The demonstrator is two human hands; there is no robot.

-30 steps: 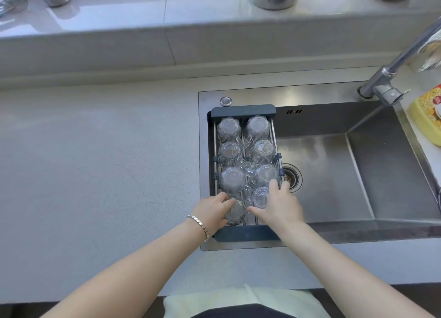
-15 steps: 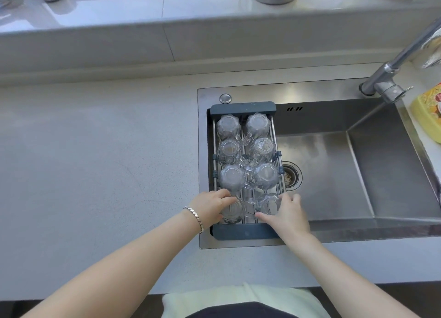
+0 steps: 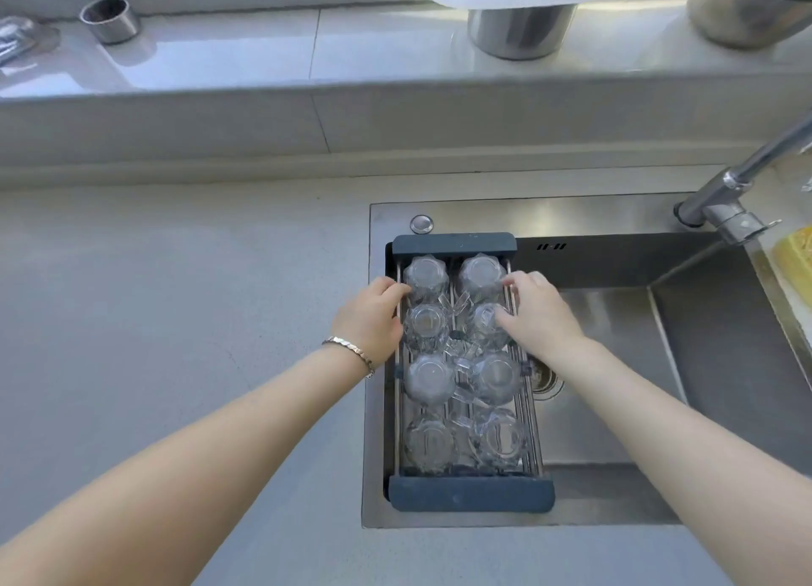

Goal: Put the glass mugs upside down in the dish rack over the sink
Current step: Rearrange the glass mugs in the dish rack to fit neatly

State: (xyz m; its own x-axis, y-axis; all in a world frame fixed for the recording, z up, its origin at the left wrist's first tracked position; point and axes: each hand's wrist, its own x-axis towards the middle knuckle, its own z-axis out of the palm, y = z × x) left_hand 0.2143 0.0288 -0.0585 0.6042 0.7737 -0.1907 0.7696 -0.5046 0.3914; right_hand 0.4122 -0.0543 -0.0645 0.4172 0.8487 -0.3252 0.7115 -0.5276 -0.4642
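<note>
Several clear glass mugs stand upside down in two rows in the dark-ended wire dish rack across the left part of the sink. My left hand is at the rack's left rail, its fingers curled against the far-left mug. My right hand lies over the right rail. Its fingertips touch the far-right mug and its thumb touches the second mug on the right. The two nearest mugs stand untouched.
The faucet reaches in from the right, with a yellow object beside it. On the window ledge stand a small steel cup and steel pots. Grey countertop lies to the left of the sink.
Both hands have let go of the nearest pair of mugs and moved to the rack's far end. The nearest right mug now stands upside down.
</note>
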